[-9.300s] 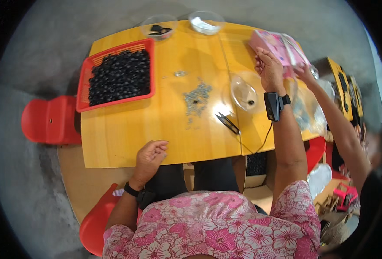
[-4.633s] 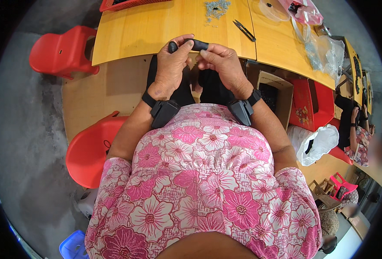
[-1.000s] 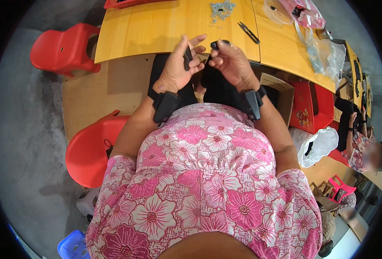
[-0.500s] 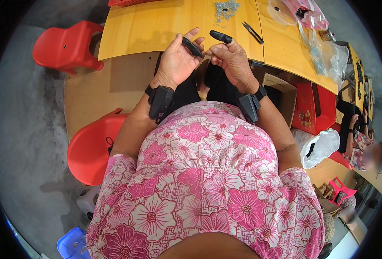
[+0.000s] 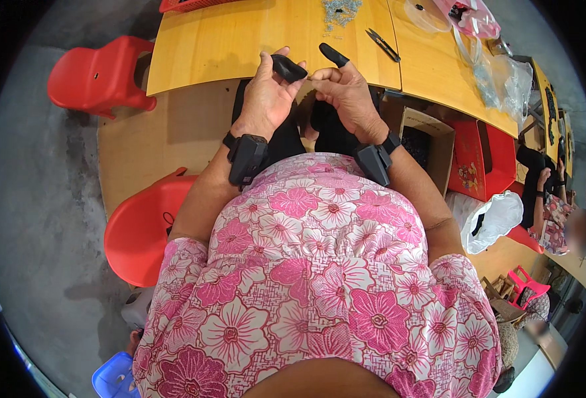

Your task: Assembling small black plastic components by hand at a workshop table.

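My left hand (image 5: 266, 99) is turned palm up, its thumb and fingers closed round a small, smooth black piece (image 5: 286, 68) that curves at one end; its kind I cannot make out. Facing it, my right hand (image 5: 354, 99) wears a black finger cover (image 5: 333, 54) on the raised index finger. The right thumb and a finger pinch together close by the tip of the black piece, and whatever is between them is too small to name. Both hands hover in front of the near edge of the yellow wooden table (image 5: 240, 40).
Black snips (image 5: 383, 45) and a pile of small clear pieces (image 5: 341, 10) lie on the table. Clear plastic bags (image 5: 508, 83) rest at its right. Red chairs (image 5: 144, 229) stand left; an open carton (image 5: 432, 126) and a red box (image 5: 468, 159) are right. Another person (image 5: 551, 212) sits far right.
The black piece has tilted and turned in my left hand, now showing a broader side. My right fingertips have shifted slightly left. The whole view has moved a little.
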{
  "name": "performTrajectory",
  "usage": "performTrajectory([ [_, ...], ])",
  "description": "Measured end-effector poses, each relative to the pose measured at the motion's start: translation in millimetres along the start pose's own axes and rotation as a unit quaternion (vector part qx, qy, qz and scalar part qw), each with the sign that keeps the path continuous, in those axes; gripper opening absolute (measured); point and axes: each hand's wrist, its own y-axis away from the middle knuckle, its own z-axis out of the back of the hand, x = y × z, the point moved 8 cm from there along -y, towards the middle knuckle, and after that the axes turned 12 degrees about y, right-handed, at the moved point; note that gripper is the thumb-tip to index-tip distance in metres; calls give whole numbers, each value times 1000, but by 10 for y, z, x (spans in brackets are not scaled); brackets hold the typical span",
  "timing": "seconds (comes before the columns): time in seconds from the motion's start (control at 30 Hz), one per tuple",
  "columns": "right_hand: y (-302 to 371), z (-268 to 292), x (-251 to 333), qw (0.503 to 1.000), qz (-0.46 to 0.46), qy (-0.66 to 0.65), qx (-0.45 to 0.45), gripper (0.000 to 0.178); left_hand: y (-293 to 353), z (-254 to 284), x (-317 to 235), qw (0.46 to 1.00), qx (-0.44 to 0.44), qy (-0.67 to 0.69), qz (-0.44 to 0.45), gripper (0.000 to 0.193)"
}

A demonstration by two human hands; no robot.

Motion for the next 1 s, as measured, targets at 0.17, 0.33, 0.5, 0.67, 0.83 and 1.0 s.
performTrajectory([
  [0.17, 21, -69, -16, 999, 21, 34, -37, 68, -15, 51, 38, 1000, -10, 5, 14, 48],
  [0.33, -27, -47, -12, 997, 45, 49, -49, 67, 67, 2, 144, 999, 5, 6, 42, 46],
  [0.5, -8, -84, 19, 998, 48, 13, -34, 68, 59, 29, 143, 999, -29, 12, 28, 47],
  [0.67, -19, -86, -10, 998, 47, 10, -41, 67, 76, 39, 167, 999, -12, -4, 31, 48],
  [0.83, -15, -53, -55, 999, 28, 9, -43, 64, 76, 72, 198, 999, -19, -19, 41, 48],
  [1.0, -15, -79, -15, 999, 48, -4, -26, 60, 104, 74, 190, 998, -41, -18, 33, 48],
])
